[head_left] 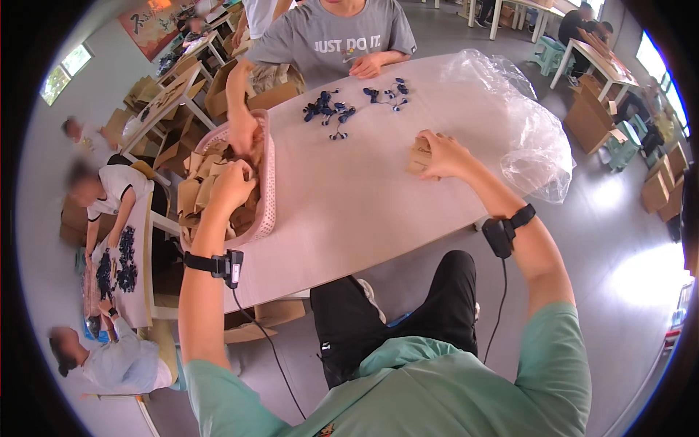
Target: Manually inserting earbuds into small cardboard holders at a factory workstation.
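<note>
A pink plastic basket at the left of the table holds a heap of small brown cardboard pieces. My left hand is over the near part of this heap, its fingers curled down; what they hold, if anything, is hidden. On the right, my right hand grips a small flat brown cardboard packet at the tabletop. Across from me, a co-worker's hand reaches into the far end of the same basket. Small dark blue corded items, like earphones, lie in loose clusters on the table's far side.
Crumpled clear plastic film covers the right end of the pale table. A co-worker in a grey shirt stands opposite. Cardboard boxes and green stools stand on the floor at the right. Other people work at tables on the left.
</note>
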`<state>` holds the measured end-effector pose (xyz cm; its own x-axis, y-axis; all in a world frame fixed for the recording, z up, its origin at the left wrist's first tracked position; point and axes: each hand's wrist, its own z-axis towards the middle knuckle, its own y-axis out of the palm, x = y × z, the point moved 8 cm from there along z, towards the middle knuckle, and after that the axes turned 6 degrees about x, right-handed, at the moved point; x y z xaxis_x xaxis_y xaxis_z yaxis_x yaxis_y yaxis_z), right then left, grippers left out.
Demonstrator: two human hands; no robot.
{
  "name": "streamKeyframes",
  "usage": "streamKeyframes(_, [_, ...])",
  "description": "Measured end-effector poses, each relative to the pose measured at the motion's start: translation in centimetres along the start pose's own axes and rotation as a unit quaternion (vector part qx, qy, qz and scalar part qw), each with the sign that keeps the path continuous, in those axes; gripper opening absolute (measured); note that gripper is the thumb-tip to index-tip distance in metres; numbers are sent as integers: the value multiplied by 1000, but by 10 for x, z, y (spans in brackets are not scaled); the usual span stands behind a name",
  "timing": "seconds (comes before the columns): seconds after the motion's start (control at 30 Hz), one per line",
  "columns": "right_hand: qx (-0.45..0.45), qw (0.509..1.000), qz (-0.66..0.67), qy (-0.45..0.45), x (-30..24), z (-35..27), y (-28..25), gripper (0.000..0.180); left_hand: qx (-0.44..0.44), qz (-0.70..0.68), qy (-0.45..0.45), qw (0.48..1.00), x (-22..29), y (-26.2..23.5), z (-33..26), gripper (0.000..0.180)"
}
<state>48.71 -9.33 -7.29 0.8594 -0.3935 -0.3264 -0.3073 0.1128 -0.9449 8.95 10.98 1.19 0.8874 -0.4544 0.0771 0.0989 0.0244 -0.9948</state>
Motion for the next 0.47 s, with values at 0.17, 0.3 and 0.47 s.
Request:
streamKeyframes(0.17, [11, 995, 19, -98, -8, -2, -5, 84, 145, -151, 36, 977, 3, -30, -29, 27])
streamKeyframes(0.3, [2, 991, 4, -133, -24, -7, -13, 73, 256, -226, 33, 939, -4, -43, -56, 27])
streamKeyframes(0.47, [-12, 987, -97, -126, -33, -6, -12, 71, 370, -226, 45, 900, -2, -51, -100, 35])
